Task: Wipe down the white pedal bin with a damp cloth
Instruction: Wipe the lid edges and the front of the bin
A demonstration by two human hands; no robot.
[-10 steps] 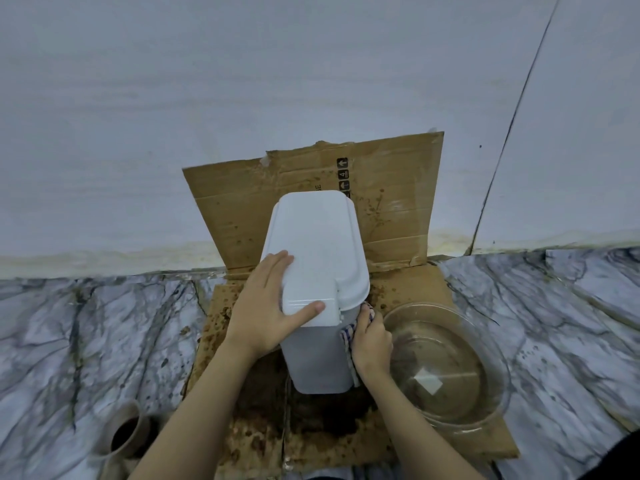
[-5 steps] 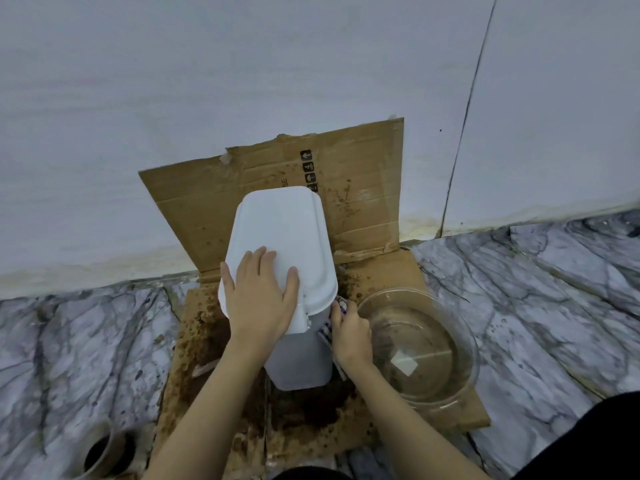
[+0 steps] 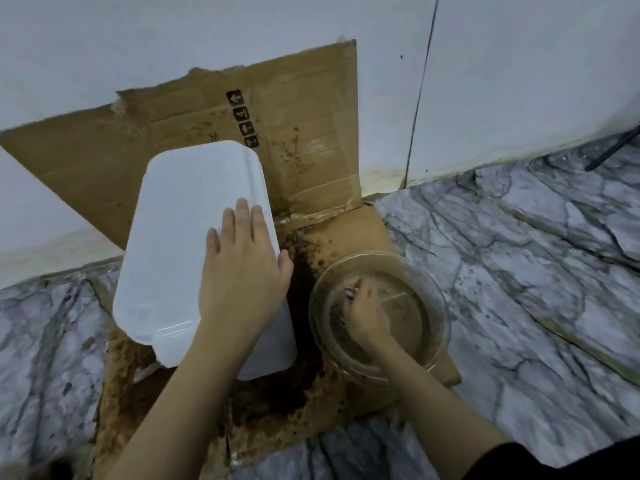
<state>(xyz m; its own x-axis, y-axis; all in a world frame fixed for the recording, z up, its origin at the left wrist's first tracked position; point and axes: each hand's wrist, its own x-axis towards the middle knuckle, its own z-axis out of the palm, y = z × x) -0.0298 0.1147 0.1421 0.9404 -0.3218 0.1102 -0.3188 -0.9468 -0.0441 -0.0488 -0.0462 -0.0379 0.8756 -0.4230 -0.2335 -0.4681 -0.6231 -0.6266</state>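
The white pedal bin (image 3: pixel 180 244) stands on stained cardboard, its lid closed. My left hand (image 3: pixel 242 271) lies flat on the right part of the lid, fingers spread and pointing away from me. To the right, my right hand (image 3: pixel 363 317) is down inside a clear glass bowl (image 3: pixel 440 306) of murky water, fingers closed on the damp cloth (image 3: pixel 349 294), of which only a dark-patterned bit shows at the fingertips. The bowl sits just right of the bin, apart from it.
Brown cardboard (image 3: pixel 311 133) leans on the white wall behind the bin and runs under bin and bowl, wet and dark-stained in front. Grey marbled floor (image 3: pixel 519 271) spreads on both sides. A dark cable (image 3: pixel 613 150) lies at the far right.
My right hand has left the bin's right side and gone into the water bowl with the cloth. My left hand has slid from the lid's front edge to its right part. The view has come closer.
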